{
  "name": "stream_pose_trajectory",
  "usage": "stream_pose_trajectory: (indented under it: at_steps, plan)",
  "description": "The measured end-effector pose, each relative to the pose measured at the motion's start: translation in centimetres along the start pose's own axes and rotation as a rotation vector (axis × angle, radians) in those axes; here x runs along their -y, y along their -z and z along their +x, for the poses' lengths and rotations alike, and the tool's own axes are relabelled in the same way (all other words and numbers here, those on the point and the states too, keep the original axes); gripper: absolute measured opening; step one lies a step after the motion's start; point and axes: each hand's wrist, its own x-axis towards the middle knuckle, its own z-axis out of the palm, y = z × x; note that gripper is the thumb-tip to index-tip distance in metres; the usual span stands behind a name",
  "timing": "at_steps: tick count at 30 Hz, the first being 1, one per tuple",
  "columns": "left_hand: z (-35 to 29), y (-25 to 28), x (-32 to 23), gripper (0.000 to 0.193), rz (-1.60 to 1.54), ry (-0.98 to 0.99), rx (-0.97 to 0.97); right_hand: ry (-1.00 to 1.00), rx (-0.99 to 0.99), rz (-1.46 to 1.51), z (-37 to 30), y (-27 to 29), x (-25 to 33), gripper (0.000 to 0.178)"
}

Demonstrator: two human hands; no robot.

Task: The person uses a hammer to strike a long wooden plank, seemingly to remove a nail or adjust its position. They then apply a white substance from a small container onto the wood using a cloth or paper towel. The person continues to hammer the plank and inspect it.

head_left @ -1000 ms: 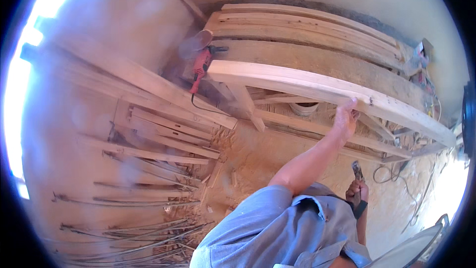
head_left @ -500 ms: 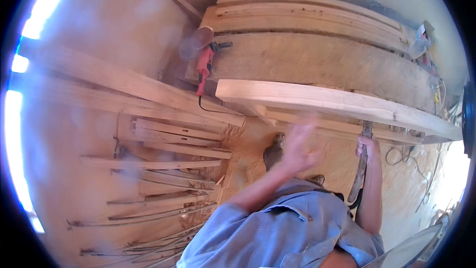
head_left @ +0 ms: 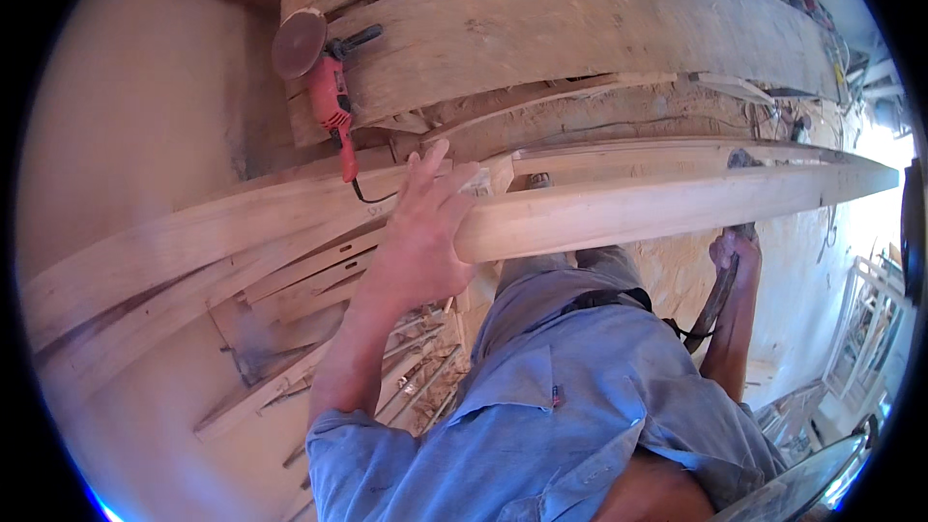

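Observation:
A pale timber beam [head_left: 619, 217], part of a long wooden frame, lies across in front of my body. My left hand [head_left: 425, 222] is at its left end, fingers stretched out and spread, with the palm side against or very close to the end. My right hand [head_left: 737, 256] is closed around a long, dark, worn bar-shaped tool [head_left: 713, 304] below the beam near its right part. A dark end piece [head_left: 742, 159] shows on the far side of the beam, in line with that bar; the beam hides any link between them.
A red angle grinder [head_left: 331, 97] with a round disc rests at the left end of a plank-topped bench [head_left: 580, 29]. Long boards [head_left: 222, 222] extend to the left. Several metal rods [head_left: 411, 382] and timber pieces lie on the floor at lower left. Pale frames [head_left: 860, 319] stand at right.
My left hand has moved left to the beam's end. The beam has come away from the bench toward my body, its far side now showing. My right hand still grips the bar-shaped tool.

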Motion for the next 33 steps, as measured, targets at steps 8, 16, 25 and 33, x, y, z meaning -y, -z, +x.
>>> stream_pose_trajectory:
  at_steps: [8, 16, 25, 33]
  plan:
    - [1.3, 3.1, 1.7, 0.081, -0.018, -0.124, -0.028, -0.171, 0.058, -0.027, 1.5, -4.0, -3.8, 0.015]
    - [4.9, 1.0, 3.5, 0.107, -0.002, 0.052, 0.435, -0.220, 0.372, -0.002, 0.1, -18.3, -7.6, 0.019]
    - [6.9, 1.6, 1.1, 0.078, -0.111, 0.112, 0.656, -0.158, 0.409, -0.398, -1.3, -25.8, -12.7, 0.015]
    - [7.9, 1.0, 0.1, 0.061, -0.127, 0.271, 0.779, -0.150, 0.111, 0.010, -3.1, -27.5, -21.1, 0.028]
